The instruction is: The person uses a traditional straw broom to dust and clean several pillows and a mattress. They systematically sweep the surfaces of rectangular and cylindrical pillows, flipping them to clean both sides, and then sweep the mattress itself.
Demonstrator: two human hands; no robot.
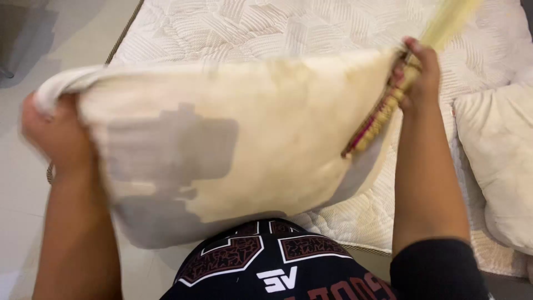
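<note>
I hold a cream pillow (266,128) with yellowish stains up in front of me, above a quilted white mattress (266,28). My left hand (47,133) grips the pillow's left corner and is blurred. My right hand (416,72) pinches the pillow's right corner and also clasps the woven handle of a straw hand broom (388,105). The broom's pale bristles stick up past the top of the frame.
A second cream pillow (499,161) lies on the mattress at the right. Grey tiled floor (33,50) runs along the mattress's left side. My black shirt with red and white print (266,266) fills the bottom middle.
</note>
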